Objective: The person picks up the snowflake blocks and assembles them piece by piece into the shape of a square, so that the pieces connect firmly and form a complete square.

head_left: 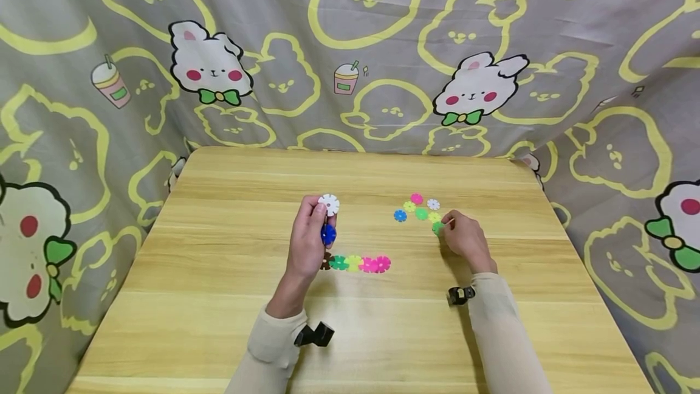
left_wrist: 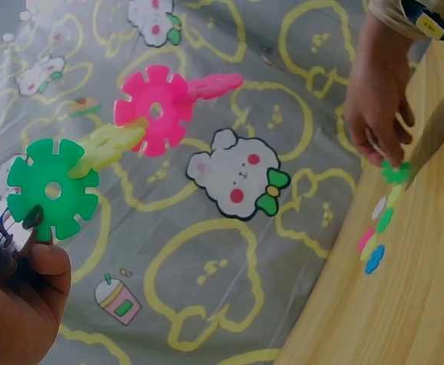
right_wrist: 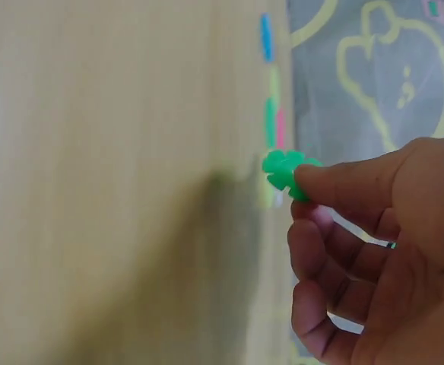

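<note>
My left hand (head_left: 306,242) grips a chain of interlocked notched plastic discs. Its white disc (head_left: 333,200) shows at the fingertips and a blue disc (head_left: 330,236) just below. From the hand the chain runs on to the right through a brown disc (head_left: 326,265), a green disc (left_wrist: 77,204), a yellow disc (left_wrist: 104,148) and two pink ones (left_wrist: 138,95). Another green disc (right_wrist: 281,167) is pinched between thumb and fingers of my right hand (head_left: 467,241), close to the loose discs. Part of the chain is hidden by the left fingers.
Several loose discs lie on the wooden table (head_left: 229,211) to the left of my right hand: pink (head_left: 417,199), white (head_left: 433,204), blue (head_left: 400,216), green (head_left: 421,214) and yellow (head_left: 409,207). A patterned curtain (head_left: 383,35) surrounds the table at the back and sides.
</note>
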`<state>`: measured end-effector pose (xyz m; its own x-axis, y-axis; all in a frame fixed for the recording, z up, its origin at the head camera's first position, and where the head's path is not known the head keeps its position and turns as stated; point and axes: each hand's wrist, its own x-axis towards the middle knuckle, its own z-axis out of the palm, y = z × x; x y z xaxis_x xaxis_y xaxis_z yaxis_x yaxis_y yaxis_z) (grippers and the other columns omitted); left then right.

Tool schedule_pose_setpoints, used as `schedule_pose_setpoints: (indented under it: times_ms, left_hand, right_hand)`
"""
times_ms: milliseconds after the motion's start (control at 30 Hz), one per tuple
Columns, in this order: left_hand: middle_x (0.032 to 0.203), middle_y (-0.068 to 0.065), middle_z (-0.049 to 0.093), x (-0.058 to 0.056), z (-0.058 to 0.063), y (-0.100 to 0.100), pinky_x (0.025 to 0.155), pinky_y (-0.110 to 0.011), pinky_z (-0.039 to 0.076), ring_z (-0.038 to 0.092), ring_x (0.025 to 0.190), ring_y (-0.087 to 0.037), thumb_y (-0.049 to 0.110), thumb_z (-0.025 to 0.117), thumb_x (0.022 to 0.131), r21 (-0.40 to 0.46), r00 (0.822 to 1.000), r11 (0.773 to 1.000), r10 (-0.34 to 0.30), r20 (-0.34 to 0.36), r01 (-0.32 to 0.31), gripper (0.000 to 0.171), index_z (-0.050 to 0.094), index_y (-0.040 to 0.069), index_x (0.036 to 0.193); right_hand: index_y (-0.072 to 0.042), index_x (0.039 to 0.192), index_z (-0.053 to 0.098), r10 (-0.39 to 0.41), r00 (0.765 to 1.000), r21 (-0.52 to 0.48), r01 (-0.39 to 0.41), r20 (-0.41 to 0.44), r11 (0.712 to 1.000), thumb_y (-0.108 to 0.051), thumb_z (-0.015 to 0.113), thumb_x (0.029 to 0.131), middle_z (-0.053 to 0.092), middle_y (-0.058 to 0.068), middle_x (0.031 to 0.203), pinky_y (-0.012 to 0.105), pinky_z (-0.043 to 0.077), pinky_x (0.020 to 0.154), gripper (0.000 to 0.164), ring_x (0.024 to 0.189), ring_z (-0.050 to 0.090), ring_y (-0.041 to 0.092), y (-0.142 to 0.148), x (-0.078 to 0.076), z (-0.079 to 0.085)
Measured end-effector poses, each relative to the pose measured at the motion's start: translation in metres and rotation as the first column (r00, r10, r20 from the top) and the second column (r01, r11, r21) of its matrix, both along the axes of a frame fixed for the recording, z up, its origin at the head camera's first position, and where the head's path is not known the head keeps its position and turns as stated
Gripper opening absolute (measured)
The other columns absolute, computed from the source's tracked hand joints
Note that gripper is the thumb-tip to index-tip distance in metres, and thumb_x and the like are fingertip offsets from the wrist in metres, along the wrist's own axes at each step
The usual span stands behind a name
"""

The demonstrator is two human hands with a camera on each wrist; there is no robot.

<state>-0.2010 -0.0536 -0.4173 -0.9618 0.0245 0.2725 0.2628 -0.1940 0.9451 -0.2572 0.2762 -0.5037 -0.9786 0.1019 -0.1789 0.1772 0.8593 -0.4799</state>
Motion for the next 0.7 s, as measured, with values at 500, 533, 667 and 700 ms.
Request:
schedule_pose_setpoints:
  times_ms: [500,533,667,700]
  left_hand:
    - [0.079,-0.003,0.05,0.002,0.001,0.0,0.043,-0.019,0.036,0.041,0.052,-0.008,0.022,0.034,0.106,-0.012,1.0,1.0,0.017,0.005,-0.016,0.025,0.046,-0.001,0.107]
    - [0.079,-0.003,0.05,0.002,0.001,0.0,0.043,-0.019,0.036,0.041,0.053,-0.008,0.022,0.034,0.106,-0.012,1.0,1.0,0.019,0.005,-0.018,0.025,0.046,-0.001,0.107]
    - [0.079,-0.004,0.051,0.002,0.001,0.001,0.043,-0.02,0.036,0.042,0.053,-0.009,0.024,0.034,0.106,-0.018,1.0,1.0,0.019,0.004,-0.019,0.027,0.046,0.0,0.108]
    - [0.079,-0.004,0.052,0.002,0.001,0.001,0.043,-0.02,0.037,0.042,0.053,-0.009,0.024,0.034,0.106,-0.02,1.0,1.0,0.018,0.004,-0.018,0.027,0.046,0.0,0.108]
  right_hand:
    - [-0.007,0.103,0.066,0.14,0.792,-0.133,-0.269,-0.594,0.954,-0.015,0.071,0.088,0.066,0.003,0.083,0.022,0.046,0.066,0.018,0.074,0.057,0.013,-0.061,0.013,0.064]
    - [-0.006,0.102,0.067,0.146,0.756,-0.134,-0.296,-0.638,0.946,-0.013,0.073,0.086,0.066,0.003,0.083,0.021,0.047,0.067,0.018,0.074,0.058,0.012,-0.065,0.015,0.069]
    - [-0.006,0.098,0.071,0.167,0.623,-0.127,-0.4,-0.764,0.908,-0.008,0.076,0.083,0.066,0.002,0.08,0.015,0.047,0.07,0.016,0.073,0.057,0.009,-0.083,0.022,0.087]
    - [-0.006,0.096,0.071,0.171,0.596,-0.127,-0.426,-0.785,0.896,-0.007,0.076,0.082,0.066,0.001,0.079,0.015,0.046,0.07,0.015,0.073,0.057,0.008,-0.087,0.024,0.092]
